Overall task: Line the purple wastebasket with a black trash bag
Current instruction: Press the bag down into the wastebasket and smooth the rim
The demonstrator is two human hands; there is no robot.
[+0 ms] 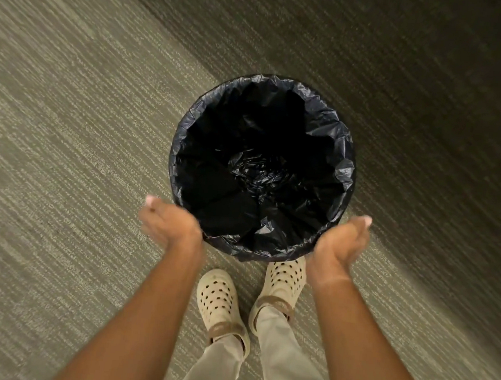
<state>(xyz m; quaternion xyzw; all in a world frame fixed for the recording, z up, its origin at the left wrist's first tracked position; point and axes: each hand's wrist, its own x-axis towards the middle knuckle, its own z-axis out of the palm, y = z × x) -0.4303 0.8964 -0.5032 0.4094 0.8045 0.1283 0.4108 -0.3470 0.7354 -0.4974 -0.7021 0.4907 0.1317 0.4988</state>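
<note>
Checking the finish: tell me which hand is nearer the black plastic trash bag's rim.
Right hand, narrowly: it sits against the black plastic trash bag at its near-right edge. Left hand hovers at the near-left edge, blurred.

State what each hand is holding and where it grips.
Nothing is held. The left hand and right hand are open, either side of the near rim of the trash bag, gripping none of it.

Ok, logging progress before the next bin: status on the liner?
Left hand and right hand open, empty, beside the rim. Black trash bag folded over the whole rim. Nothing in the way.
</note>
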